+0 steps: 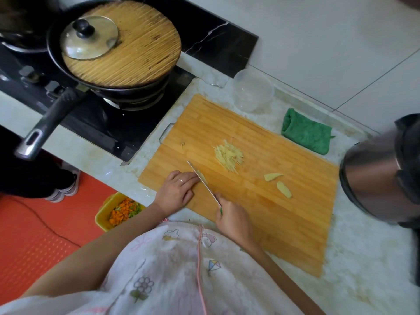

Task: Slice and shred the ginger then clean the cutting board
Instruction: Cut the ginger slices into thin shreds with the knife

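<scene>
A wooden cutting board point(261, 212) lies on the pale counter. A heap of shredded ginger point(229, 156) sits near its middle, and two ginger slices point(272, 176) point(284, 189) lie to the right. My right hand point(230, 218) grips the handle of a knife point(202, 180), whose blade stands on edge on the board. My left hand point(178, 189) rests on the board against the blade's left side, fingers bent onto a small piece of ginger point(201, 175) that is mostly hidden.
A clear plastic bowl point(253, 90) and a folded green cloth point(305, 134) lie behind the board. A steel kettle point(381, 178) stands at the right. A lidded black pan point(113, 48) sits on the stove at left. A yellow bin point(118, 211) of vegetable scraps stands on the floor below.
</scene>
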A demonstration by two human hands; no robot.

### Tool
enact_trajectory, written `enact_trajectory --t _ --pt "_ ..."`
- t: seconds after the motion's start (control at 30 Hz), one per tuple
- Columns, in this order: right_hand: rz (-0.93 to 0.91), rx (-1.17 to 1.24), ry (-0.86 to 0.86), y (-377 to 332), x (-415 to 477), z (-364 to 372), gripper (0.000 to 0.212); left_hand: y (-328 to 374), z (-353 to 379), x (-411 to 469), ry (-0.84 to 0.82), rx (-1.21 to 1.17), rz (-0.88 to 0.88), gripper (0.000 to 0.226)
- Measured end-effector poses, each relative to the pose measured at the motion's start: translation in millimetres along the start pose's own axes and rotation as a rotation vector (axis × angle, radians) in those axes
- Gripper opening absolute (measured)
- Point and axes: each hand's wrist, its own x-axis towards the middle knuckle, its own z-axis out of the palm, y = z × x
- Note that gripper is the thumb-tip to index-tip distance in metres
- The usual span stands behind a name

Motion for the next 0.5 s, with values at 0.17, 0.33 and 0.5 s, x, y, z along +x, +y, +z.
enact_trajectory --t 0.17,0.33,0.5 --pt "0.011 0.029 -0.024 0 0 0 0.049 -1 1 -1 -0.023 -0.001 -0.006 0.031" --pt "0.052 0.029 0.028 -5 9 3 0.047 0 0 0 -0.023 -0.005 -0.015 0.042" --pt "0.040 0.010 0.031 -7 2 -4 0.048 -1 2 -1 0.005 0.011 -0.003 0.032"
